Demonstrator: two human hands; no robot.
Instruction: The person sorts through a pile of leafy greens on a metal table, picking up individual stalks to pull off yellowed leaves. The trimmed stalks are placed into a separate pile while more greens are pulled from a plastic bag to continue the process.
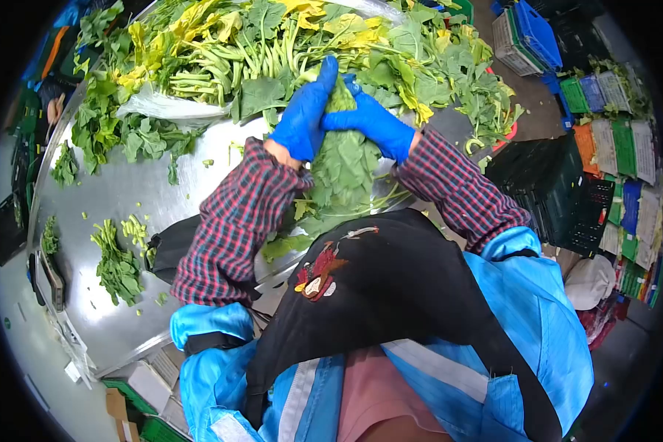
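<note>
A bunch of leafy greens [344, 166] is held between my two blue-gloved hands, its leaves hanging toward my black apron and its stem end pointing at the far side. My left hand [303, 114] wraps round the bunch from the left. From the right, my right hand [372, 125] grips it, thumb across the leaves. Just beyond both hands lies a large heap of greens [265, 62] with pale stems and some yellow leaves. Loose leaves [295, 239] lie under the held bunch.
The metal table [184, 188] carries a small bunch [118, 269] at the left and scattered trimmings. Clear plastic [171, 105] lies by the heap. Black crates [545, 184] stand right of the table, with coloured crates [615, 147] beyond. A blue crate [538, 37] is at the upper right.
</note>
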